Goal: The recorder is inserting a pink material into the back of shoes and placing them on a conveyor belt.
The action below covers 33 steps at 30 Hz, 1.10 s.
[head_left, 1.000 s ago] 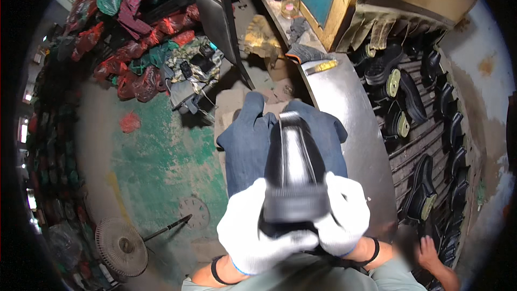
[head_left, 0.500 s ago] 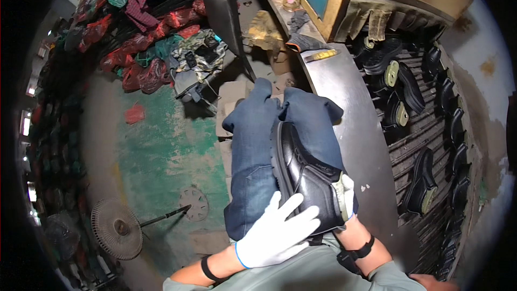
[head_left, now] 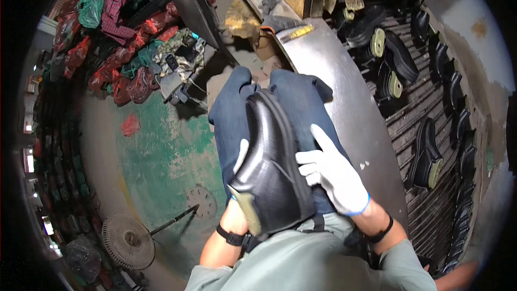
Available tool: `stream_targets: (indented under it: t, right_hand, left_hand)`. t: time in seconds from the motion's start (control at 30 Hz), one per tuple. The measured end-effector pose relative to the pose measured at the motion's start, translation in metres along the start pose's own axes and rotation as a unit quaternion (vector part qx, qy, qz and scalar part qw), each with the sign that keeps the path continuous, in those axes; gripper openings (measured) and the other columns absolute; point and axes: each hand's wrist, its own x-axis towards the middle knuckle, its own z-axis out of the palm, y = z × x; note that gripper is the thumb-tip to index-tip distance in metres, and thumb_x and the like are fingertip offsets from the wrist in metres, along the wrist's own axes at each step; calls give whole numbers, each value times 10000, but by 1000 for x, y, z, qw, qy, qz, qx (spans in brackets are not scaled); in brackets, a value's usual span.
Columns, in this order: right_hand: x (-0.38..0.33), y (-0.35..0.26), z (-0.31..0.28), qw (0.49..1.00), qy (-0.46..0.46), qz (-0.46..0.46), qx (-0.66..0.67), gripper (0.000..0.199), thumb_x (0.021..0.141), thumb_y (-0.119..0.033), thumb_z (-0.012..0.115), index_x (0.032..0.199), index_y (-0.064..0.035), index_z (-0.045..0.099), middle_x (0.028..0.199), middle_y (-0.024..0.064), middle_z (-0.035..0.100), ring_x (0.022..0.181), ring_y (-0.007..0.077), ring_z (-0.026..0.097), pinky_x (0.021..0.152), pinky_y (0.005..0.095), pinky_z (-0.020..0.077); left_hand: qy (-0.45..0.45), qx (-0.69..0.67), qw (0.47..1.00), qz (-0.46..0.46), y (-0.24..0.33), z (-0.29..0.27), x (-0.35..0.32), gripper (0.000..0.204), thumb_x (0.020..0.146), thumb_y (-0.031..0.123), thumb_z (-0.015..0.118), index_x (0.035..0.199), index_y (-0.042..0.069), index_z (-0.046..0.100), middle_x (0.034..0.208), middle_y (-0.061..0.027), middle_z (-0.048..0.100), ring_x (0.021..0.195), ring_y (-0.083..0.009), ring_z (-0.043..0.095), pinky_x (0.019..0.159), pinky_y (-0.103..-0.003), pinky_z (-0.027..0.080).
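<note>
The person sits with 1 black shoe (head_left: 272,167) held over the lap, above the blue-trousered legs (head_left: 304,97), to the left of the metal desk's (head_left: 350,113) near left edge. The shoe is turned on its side, toe toward the knees, sole edge to the right, and a pale insert (head_left: 246,211) shows at its heel end. The white-gloved left hand (head_left: 241,157) grasps the shoe from its left side, most of that hand hidden behind it. The white-gloved right hand (head_left: 336,179) is loosely spread, closed around nothing, its fingertips at the sole edge; whether they press there cannot be told. By the desk's far left corner lie a yellow item (head_left: 297,33) and, just beside it, a dark glove (head_left: 281,23). Beyond the desk's right edge runs a slatted rack (head_left: 401,114): 1 shoe with a pale heel insert (head_left: 426,153) lies near its right edge, other black shoes (head_left: 401,56) cluster at its far end, and a row of them lines its right edge. A fan (head_left: 128,241) stands on the floor at left.
</note>
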Motion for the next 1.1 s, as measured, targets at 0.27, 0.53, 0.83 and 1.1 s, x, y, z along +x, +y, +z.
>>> stream_targets:
  t: [0.27, 0.53, 0.83, 1.1]
  right_hand:
    - [60, 4, 13, 998, -26, 15, -64, 577, 1149, -263, 658, 1618, 58, 553, 1049, 74, 743, 890, 144, 731, 823, 290, 624]
    - [73, -8, 46, 890, 2, -151, -430, 1130, 937, -320, 921, 1765, 51, 248, 1704, 310, 481, 1574, 364, 514, 1290, 425, 430]
    - [30, 24, 25, 842, -37, -256, -474, 761, 953, -174, 874, 1608, 44, 555, 1581, 277, 640, 1453, 374, 659, 1221, 435, 523]
    - [22, -15, -6, 880, 34, -205, -427, 742, 929, -113, 882, 1602, -25, 583, 1487, 176, 683, 1234, 263, 707, 1078, 402, 581]
  left_hand:
    - [-199, 6, 978, 64, 5, -34, 23, 704, 1145, 607, 443, 1549, 32, 497, 1370, -184, 609, 1243, -318, 613, 1148, -456, 491]
    - [69, 451, 810, 369, 3, -27, 6, 853, 1008, 514, 825, 1619, 21, 489, 1535, -151, 635, 1351, -267, 651, 1192, -431, 519]
    - [108, 601, 676, 413, 62, 18, -9, 1000, 765, 444, 1034, 1546, -13, 610, 1369, -108, 713, 1217, -217, 702, 1094, -379, 559]
    - [189, 517, 523, 651, 60, 31, -45, 959, 850, 534, 960, 1518, -35, 573, 1263, -126, 707, 1122, -239, 721, 1017, -388, 594]
